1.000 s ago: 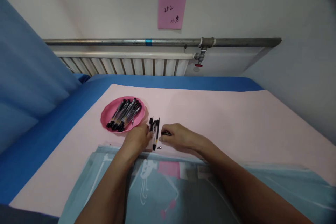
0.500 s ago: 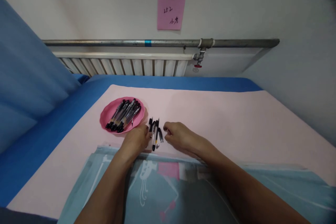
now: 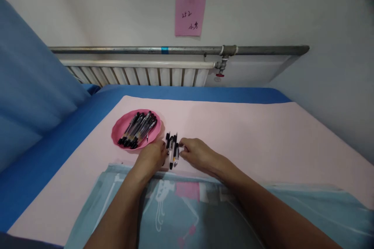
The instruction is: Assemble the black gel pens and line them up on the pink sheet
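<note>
Several black pen parts lie in a small upright group on the pink cloth between my hands. Among them are a clear pen barrel [image 3: 172, 157] with a black end, a pen cap [image 3: 177, 150] and a small metal tip [image 3: 175, 164]. My left hand [image 3: 152, 155] rests at the group's left side, fingers curled together; what they hold, if anything, is hidden. Beside the cap, my right hand [image 3: 196, 152] has thumb and forefinger bent and a little apart, their tips at its right edge. Left of the group stands a pink scalloped dish [image 3: 116, 129] holding many assembled pens [image 3: 137, 128].
A blue-green printed cloth [image 3: 172, 210] lies under my forearms. Behind the pink cloth [image 3: 239, 136] run a blue edge [image 3: 187, 93], a radiator [image 3: 137, 76] and a metal pipe [image 3: 117, 50]. A blue curtain [image 3: 32, 78] hangs at the left.
My right hand has moved slightly left, up to the pen cap. The cap has turned from slanting to nearly straight beside the barrel. My left hand stays almost where it was.
</note>
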A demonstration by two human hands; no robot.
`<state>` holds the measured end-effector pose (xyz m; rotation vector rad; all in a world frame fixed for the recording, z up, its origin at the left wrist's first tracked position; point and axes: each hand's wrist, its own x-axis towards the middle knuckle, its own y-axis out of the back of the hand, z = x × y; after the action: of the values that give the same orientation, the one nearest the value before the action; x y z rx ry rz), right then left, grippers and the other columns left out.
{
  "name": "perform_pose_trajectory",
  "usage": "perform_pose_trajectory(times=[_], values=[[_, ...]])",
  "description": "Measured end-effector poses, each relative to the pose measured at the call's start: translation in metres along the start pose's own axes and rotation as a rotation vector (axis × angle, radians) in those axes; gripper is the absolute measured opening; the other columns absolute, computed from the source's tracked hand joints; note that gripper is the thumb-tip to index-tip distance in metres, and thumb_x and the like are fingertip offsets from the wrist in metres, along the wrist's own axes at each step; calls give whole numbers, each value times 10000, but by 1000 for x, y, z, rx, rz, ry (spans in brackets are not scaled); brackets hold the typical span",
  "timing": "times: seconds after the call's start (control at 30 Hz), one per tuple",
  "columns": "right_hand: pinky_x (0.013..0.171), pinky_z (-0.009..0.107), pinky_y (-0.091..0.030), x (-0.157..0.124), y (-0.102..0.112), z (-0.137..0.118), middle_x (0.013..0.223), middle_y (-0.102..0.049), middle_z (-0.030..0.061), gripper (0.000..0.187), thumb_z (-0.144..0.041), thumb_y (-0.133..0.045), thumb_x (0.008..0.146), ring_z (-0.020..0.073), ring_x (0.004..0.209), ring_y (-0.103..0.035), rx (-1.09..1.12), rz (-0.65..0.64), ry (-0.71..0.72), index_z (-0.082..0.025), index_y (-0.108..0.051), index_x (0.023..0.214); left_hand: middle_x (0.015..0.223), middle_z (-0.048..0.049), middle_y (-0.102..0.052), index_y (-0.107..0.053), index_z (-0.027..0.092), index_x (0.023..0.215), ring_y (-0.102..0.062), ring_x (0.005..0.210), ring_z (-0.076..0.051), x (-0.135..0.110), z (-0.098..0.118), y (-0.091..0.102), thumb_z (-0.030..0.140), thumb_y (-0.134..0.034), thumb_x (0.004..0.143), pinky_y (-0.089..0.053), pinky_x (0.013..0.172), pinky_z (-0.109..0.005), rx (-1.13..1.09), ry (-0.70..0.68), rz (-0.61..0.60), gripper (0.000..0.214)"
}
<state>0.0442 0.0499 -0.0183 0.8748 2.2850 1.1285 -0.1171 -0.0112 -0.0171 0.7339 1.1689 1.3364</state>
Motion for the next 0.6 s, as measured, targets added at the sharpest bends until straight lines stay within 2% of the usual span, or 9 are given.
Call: perform_pose_trajectory(times=[0.17, 0.27, 0.4, 0.53, 0.6], values=[[504, 213, -238, 2, -1, 5, 683, -585, 24, 86, -141, -488, 717, 104, 562, -465, -18, 14, -24, -162, -547, 777, 788, -109, -679, -573, 163, 958, -621, 711, -213, -1, 0, -1, 307, -332, 866, -355, 582, -278, -26, -6, 45, 295], [508, 219, -238, 5, 1, 10, 681, -585, 28, 107, -130, -461, 734, 105, 559, -458, -25, 59, -42, -160, -548, 788, 765, -109, -677, -572, 162, 994, -616, 694, -211, -3, 1, 2, 312, -340, 865, -354, 584, -278, -50, 14, 169, 305], [531, 220, -258, 9, 1, 18, 698, -595, 37, 111, -134, -440, 753, 112, 585, -472, -33, 129, -61, -157, -548, 764, 741, -71, -665, -603, 175, 914, -599, 690, -184, -4, -9, 14, 287, -392, 842, -369, 611, -263, -99, 26, 357, 249], [518, 224, -252, 12, -2, 23, 683, -595, 35, 124, -147, -427, 764, 116, 571, -468, -41, 148, -54, -161, -549, 753, 864, -71, -656, -605, 187, 932, -592, 773, -201, -3, -35, 30, 291, -392, 830, -396, 649, -281, -127, 213, 679, 258], [513, 228, -245, 12, -2, 22, 676, -594, 35, 125, -148, -428, 763, 117, 564, -467, -50, 149, -40, -161, -551, 746, 907, -92, -644, -611, 177, 942, -586, 815, -229, 1, -47, 35, 298, -403, 815, -410, 663, -305, -78, 305, 705, 272]])
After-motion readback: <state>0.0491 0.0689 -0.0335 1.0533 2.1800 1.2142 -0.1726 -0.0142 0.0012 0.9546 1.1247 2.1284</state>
